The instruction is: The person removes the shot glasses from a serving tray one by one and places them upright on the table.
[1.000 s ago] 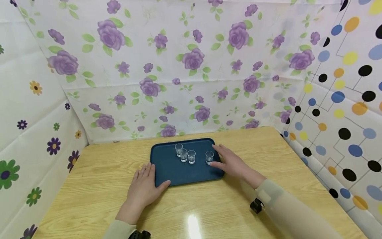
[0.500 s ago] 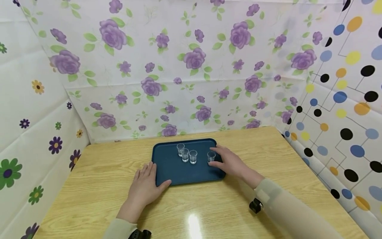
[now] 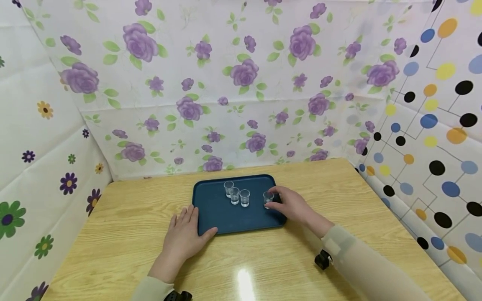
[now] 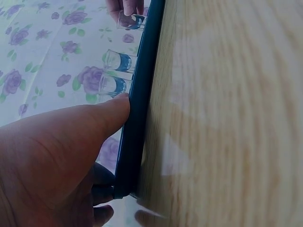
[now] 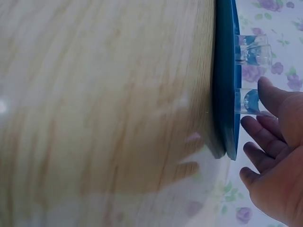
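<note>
A dark blue tray (image 3: 226, 217) lies on the table with several small clear shot glasses standing on it. My right hand (image 3: 293, 205) is at the tray's right side, thumb and forefinger pinching the rightmost shot glass (image 3: 268, 200) from either side. That shot glass (image 5: 246, 101) stands upright on the tray in the right wrist view. My left hand (image 3: 183, 238) rests with straight fingers along the tray's left edge, thumb on its front left corner. Left of the pinched glass, three more glasses stand close together: a front one (image 3: 244, 198), a middle one (image 3: 234, 196) and a rear one (image 3: 228, 189).
The wooden table (image 3: 124, 225) runs back to a wall covering (image 3: 211, 83) printed with purple roses. A dotted covering (image 3: 433, 146) stands on the right and a daisy-print one (image 3: 49, 154) on the left.
My right thumb and forefinger have come together around the rightmost glass. The tray and its glasses have shifted slightly right, and my left hand has stayed at its corner.
</note>
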